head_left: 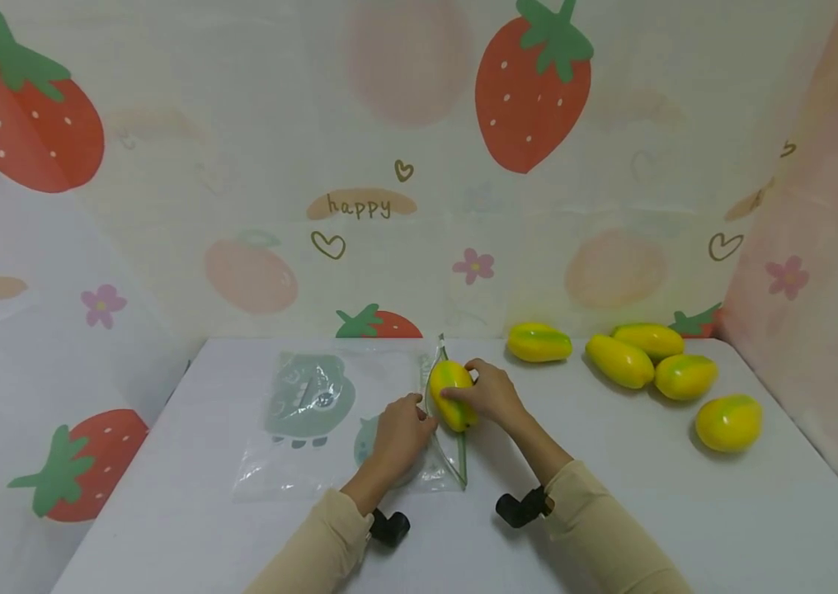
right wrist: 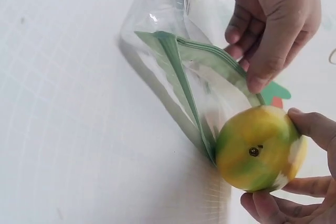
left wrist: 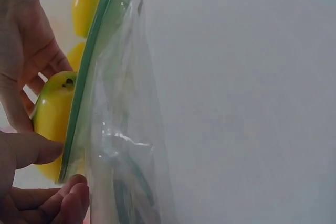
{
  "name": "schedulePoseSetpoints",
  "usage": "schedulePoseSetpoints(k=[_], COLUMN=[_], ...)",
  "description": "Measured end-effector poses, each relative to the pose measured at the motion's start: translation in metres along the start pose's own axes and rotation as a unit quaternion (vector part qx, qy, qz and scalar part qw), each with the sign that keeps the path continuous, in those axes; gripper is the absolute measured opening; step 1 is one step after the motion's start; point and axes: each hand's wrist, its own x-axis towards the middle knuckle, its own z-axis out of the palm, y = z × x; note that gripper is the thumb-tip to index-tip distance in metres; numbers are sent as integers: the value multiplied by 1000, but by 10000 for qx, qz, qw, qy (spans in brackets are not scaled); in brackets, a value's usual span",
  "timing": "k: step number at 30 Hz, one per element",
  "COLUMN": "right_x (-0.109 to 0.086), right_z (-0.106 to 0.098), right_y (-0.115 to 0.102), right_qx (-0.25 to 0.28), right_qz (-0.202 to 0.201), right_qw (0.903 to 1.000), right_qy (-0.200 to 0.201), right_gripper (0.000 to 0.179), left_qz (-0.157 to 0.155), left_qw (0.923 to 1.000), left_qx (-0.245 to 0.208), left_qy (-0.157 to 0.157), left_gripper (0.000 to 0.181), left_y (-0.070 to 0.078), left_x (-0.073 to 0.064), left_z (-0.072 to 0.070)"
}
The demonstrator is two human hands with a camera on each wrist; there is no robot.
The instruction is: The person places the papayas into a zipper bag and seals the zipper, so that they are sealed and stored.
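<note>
A clear zip bag (head_left: 259, 477) with a green-edged mouth and pale green animal prints lies flat on the white table. My left hand (head_left: 402, 437) pinches one side of its mouth, and the green zip strip (right wrist: 181, 72) gapes into a narrow opening. My right hand (head_left: 495, 394) grips a yellow-green papaya-like fruit (head_left: 453, 396) by its side, at that opening. In the right wrist view the fruit (right wrist: 257, 148) sits against the green strip, its stem end toward the camera. Part of the fruit is hidden behind the strip in the left wrist view.
Several similar yellow-green fruits lie on the right of the table: one alone at the back (head_left: 540, 342), a cluster (head_left: 619, 361) farther right, and one nearer (head_left: 729, 423). A strawberry-printed sheet (head_left: 404, 272) stands behind the table (head_left: 167, 495).
</note>
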Motion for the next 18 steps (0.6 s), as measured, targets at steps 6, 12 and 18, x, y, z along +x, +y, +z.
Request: schedulePoseSetpoints(k=[6,12,18], right_x=[0,-1,-2], right_z=[-1,-1,0], right_y=[0,0,1], right_qx=[39,115,153], right_qz=[-48,-14,-4], right_qw=[10000,9999,9999], right_qy=[16,6,6], right_gripper=[65,65,66], left_qz=[-357,-286,-224], left_qw=[9993,9995,9996], left_qx=[-73,-155,-126], left_qy=[-65,2,155], left_gripper=[37,32,24], left_y=[1,3,2], left_x=[2,3,6], left_z=[-1,1,4])
